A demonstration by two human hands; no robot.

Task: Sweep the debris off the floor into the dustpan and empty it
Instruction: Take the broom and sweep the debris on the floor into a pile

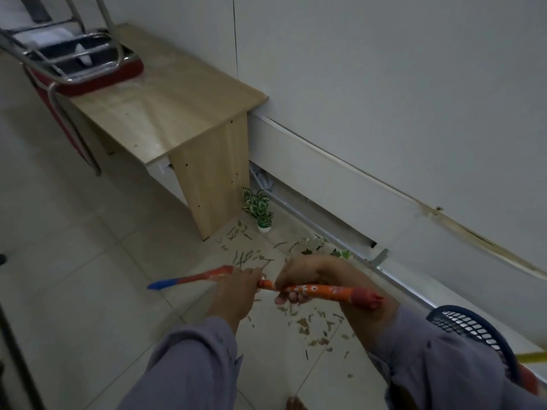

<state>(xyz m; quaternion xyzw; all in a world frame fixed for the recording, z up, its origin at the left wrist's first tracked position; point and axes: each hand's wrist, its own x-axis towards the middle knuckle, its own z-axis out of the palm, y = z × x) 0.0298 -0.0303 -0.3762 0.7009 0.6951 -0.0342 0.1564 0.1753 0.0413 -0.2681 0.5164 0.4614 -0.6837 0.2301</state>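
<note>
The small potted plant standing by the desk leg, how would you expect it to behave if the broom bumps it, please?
The small potted plant would probably tip easily: its leafy top spreads wider than its little white pot. It looks light, so bristles would likely slide it across the smooth floor tiles. A second plant seems already toppled near the wall.

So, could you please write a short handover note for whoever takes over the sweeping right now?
Left hand and right hand both grip the orange floral broom handle, held roughly level above the floor.
Debris, dry leaves and bits, is scattered on the tiled floor below the hands and toward the desk leg and small potted plant.
Done: nothing gathered.
Left: sweep it together, into a dustpan (none clearly in view), empty it.
</note>
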